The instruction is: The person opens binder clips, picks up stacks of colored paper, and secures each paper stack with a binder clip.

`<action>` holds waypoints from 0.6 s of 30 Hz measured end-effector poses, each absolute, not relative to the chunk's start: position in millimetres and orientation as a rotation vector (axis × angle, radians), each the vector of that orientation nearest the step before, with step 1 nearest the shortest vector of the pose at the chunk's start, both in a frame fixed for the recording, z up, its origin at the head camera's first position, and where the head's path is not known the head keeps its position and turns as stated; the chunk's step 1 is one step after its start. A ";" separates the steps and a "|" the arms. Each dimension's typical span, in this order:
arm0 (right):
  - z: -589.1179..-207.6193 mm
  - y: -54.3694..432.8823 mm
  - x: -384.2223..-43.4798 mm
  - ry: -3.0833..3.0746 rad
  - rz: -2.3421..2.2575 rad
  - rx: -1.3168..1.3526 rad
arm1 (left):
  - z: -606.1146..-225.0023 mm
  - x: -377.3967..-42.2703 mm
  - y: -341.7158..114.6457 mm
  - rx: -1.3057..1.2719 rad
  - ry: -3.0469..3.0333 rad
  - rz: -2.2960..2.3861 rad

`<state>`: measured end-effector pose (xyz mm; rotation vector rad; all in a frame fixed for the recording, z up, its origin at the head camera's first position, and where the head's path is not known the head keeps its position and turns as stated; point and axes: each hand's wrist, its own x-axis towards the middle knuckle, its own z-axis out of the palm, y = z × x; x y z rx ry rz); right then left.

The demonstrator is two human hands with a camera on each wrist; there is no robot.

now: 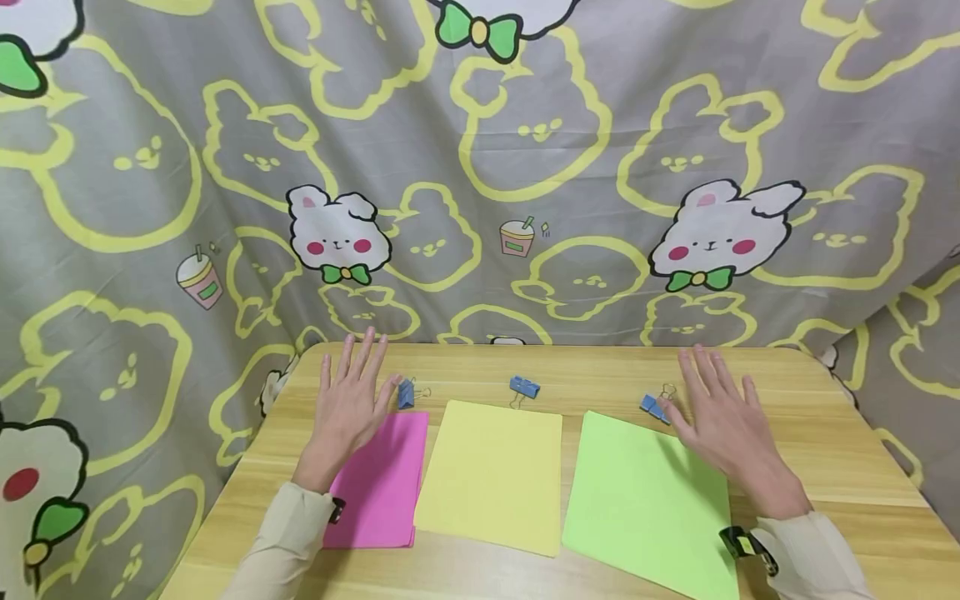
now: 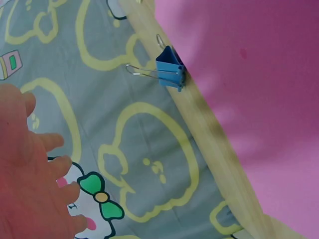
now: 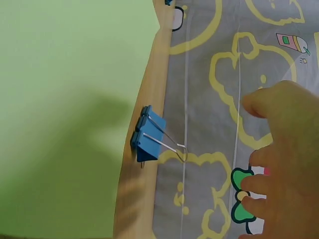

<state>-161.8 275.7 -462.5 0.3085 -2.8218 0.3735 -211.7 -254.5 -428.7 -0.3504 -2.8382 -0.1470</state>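
My left hand [image 1: 352, 408] is held with fingers spread over the left edge of a pink paper stack [image 1: 382, 492], holding nothing. On the other side, my right hand [image 1: 723, 429], also empty with straight fingers, hovers over the upper right of a green paper sheet or stack [image 1: 645, 508]. Between them lies yellow paper [image 1: 491, 475]. Behind the pink paper sits a blue binder clip [image 2: 170, 69]. Another blue binder clip [image 1: 525, 386] lies behind the yellow paper, and a third binder clip [image 3: 148, 134] rests behind the green paper, near my right thumb.
The papers lie on a light wooden table [image 1: 465, 575]. A grey curtain [image 1: 450, 250] printed with yellow outlines and white cartoon animals hangs behind it and along both sides. A dark strap with a device [image 1: 746, 546] is on my right wrist.
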 end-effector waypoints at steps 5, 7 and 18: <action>-465.9 273.8 -161.6 -2.845 0.382 0.313 | -429.5 -213.4 -255.1 -0.347 -2.845 -0.163; -465.7 272.8 -160.5 -2.845 0.393 0.318 | -429.8 -214.2 -256.3 -0.335 -2.861 -0.190; -467.1 227.9 -166.3 -2.659 0.658 0.496 | -429.6 -200.1 -292.9 -0.210 -3.120 -0.669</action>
